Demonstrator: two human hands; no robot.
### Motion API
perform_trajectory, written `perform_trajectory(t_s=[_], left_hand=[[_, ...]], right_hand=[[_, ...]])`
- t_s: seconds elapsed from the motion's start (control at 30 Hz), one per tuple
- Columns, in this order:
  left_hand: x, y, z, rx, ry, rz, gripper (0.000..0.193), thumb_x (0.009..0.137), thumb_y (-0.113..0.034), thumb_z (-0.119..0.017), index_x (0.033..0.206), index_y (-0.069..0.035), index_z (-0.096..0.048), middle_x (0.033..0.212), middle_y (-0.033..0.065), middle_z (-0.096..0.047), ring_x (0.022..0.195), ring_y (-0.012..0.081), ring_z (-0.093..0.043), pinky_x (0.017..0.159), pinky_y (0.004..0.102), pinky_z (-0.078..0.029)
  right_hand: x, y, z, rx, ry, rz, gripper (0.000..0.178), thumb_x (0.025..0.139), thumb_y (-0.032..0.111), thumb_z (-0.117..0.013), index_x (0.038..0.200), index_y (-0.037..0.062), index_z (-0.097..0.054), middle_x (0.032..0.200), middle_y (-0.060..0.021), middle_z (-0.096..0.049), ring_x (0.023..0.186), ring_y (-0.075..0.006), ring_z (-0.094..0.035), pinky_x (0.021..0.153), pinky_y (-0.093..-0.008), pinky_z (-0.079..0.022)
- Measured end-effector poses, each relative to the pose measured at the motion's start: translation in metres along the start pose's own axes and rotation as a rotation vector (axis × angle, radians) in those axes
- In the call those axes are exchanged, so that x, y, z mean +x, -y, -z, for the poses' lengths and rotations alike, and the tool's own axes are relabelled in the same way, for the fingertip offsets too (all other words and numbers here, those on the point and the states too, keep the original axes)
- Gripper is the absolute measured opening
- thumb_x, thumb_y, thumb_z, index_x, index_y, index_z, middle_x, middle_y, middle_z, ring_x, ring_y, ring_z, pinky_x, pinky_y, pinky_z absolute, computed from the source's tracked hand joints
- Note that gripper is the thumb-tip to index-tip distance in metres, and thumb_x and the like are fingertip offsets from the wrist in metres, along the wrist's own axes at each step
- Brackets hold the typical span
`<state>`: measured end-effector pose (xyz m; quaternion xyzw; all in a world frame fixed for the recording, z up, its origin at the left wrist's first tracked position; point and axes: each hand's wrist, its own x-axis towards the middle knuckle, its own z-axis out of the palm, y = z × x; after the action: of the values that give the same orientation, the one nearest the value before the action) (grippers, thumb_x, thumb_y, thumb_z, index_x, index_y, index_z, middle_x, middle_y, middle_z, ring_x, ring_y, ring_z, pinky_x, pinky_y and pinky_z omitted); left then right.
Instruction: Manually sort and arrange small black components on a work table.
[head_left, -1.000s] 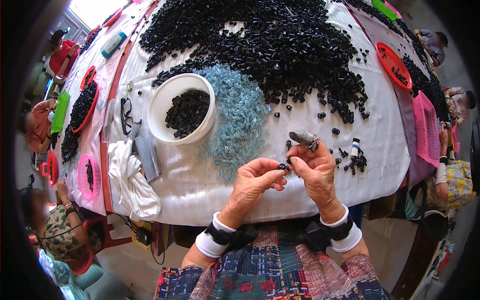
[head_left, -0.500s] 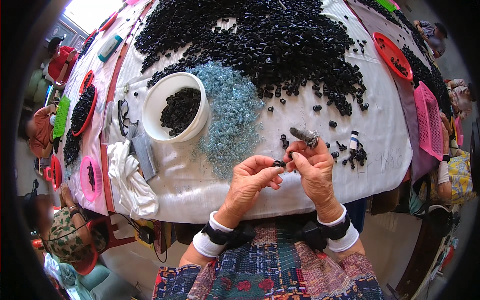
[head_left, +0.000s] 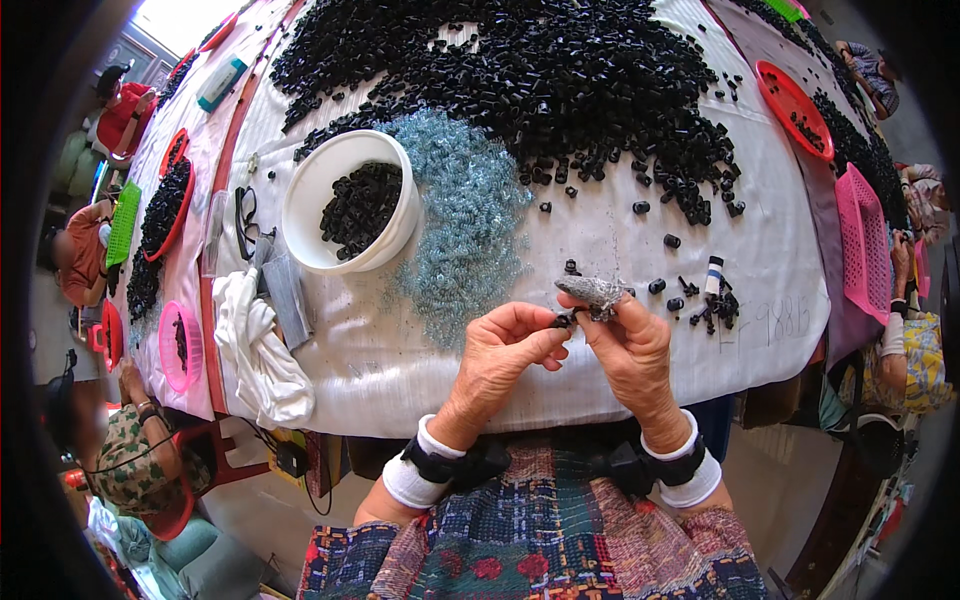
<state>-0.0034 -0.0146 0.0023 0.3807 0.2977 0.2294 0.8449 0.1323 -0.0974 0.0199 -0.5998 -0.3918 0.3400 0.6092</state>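
Left hand (head_left: 508,345): thumb and forefinger pinch a small black plastic part (head_left: 563,321), held just above the near edge of a white-covered table (head_left: 590,235). Right hand (head_left: 635,350): thumb and fingers are drawn in close beside that part — whether they grip it too cannot be told, since a ragged grey finger cover (head_left: 592,292) hides the tips. Both wrists wear white bands (head_left: 412,485) under black straps (head_left: 435,465). Just right of the right hand, a small white bottle with a dark cap (head_left: 714,275) stands by a cluster of black pieces (head_left: 718,308). Beyond the left hand lies a mound of bluish-silver springs (head_left: 455,230), and beside it a white tub (head_left: 395,240) part-filled with black pieces. Farther left are eyeglasses (head_left: 243,215) and a crumpled white cloth (head_left: 255,350). A huge heap of black plastic pieces (head_left: 560,90) covers the table's far side; co-workers sit at both edges.
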Motion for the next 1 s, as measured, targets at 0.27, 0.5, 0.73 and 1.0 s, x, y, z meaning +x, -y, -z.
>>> perform_trajectory(t_s=[0.27,0.5,0.73,1.0], left_hand=[[-0.002,-0.003,-0.004,0.029,0.005,-0.021,0.016,0.081,-0.004,-0.066,0.095,0.002,-0.061,0.082,0.0082,-0.066,0.071,0.0127,-0.064,0.060,0.0229,-0.053],[-0.002,-0.002,-0.005,0.084,-0.010,-0.011,0.017,0.081,-0.005,-0.066,0.095,0.003,-0.061,0.082,0.0079,-0.065,0.071,0.0126,-0.064,0.060,0.0230,-0.053],[-0.001,-0.001,-0.004,0.113,-0.023,0.001,0.018,0.081,-0.007,-0.067,0.095,0.003,-0.061,0.081,0.0080,-0.065,0.071,0.0127,-0.064,0.060,0.0228,-0.052],[-0.002,-0.001,-0.004,0.148,-0.033,0.001,0.018,0.081,-0.008,-0.068,0.095,0.003,-0.062,0.082,0.0081,-0.065,0.071,0.0126,-0.064,0.060,0.0227,-0.053]], right_hand=[[0.003,-0.001,0.002,-0.206,-0.033,0.191,0.026,0.076,-0.007,-0.060,0.100,0.0033,-0.064,0.082,-0.0086,-0.063,0.073,-0.0154,-0.063,0.063,-0.0255,-0.049],[0.003,-0.003,0.003,-0.412,-0.028,0.309,0.027,0.075,-0.009,-0.059,0.100,0.0028,-0.063,0.085,-0.0103,-0.063,0.075,-0.0198,-0.064,0.064,-0.0285,-0.050],[0.001,-0.004,0.002,-0.314,-0.063,0.199,0.028,0.075,-0.005,-0.063,0.102,0.0040,-0.062,0.086,-0.0079,-0.065,0.073,-0.0163,-0.062,0.060,-0.0270,-0.048],[-0.002,-0.010,0.001,-0.285,-0.107,0.203,0.028,0.076,-0.004,-0.065,0.102,0.0051,-0.062,0.086,-0.0046,-0.068,0.071,-0.0127,-0.063,0.061,-0.0245,-0.049]])
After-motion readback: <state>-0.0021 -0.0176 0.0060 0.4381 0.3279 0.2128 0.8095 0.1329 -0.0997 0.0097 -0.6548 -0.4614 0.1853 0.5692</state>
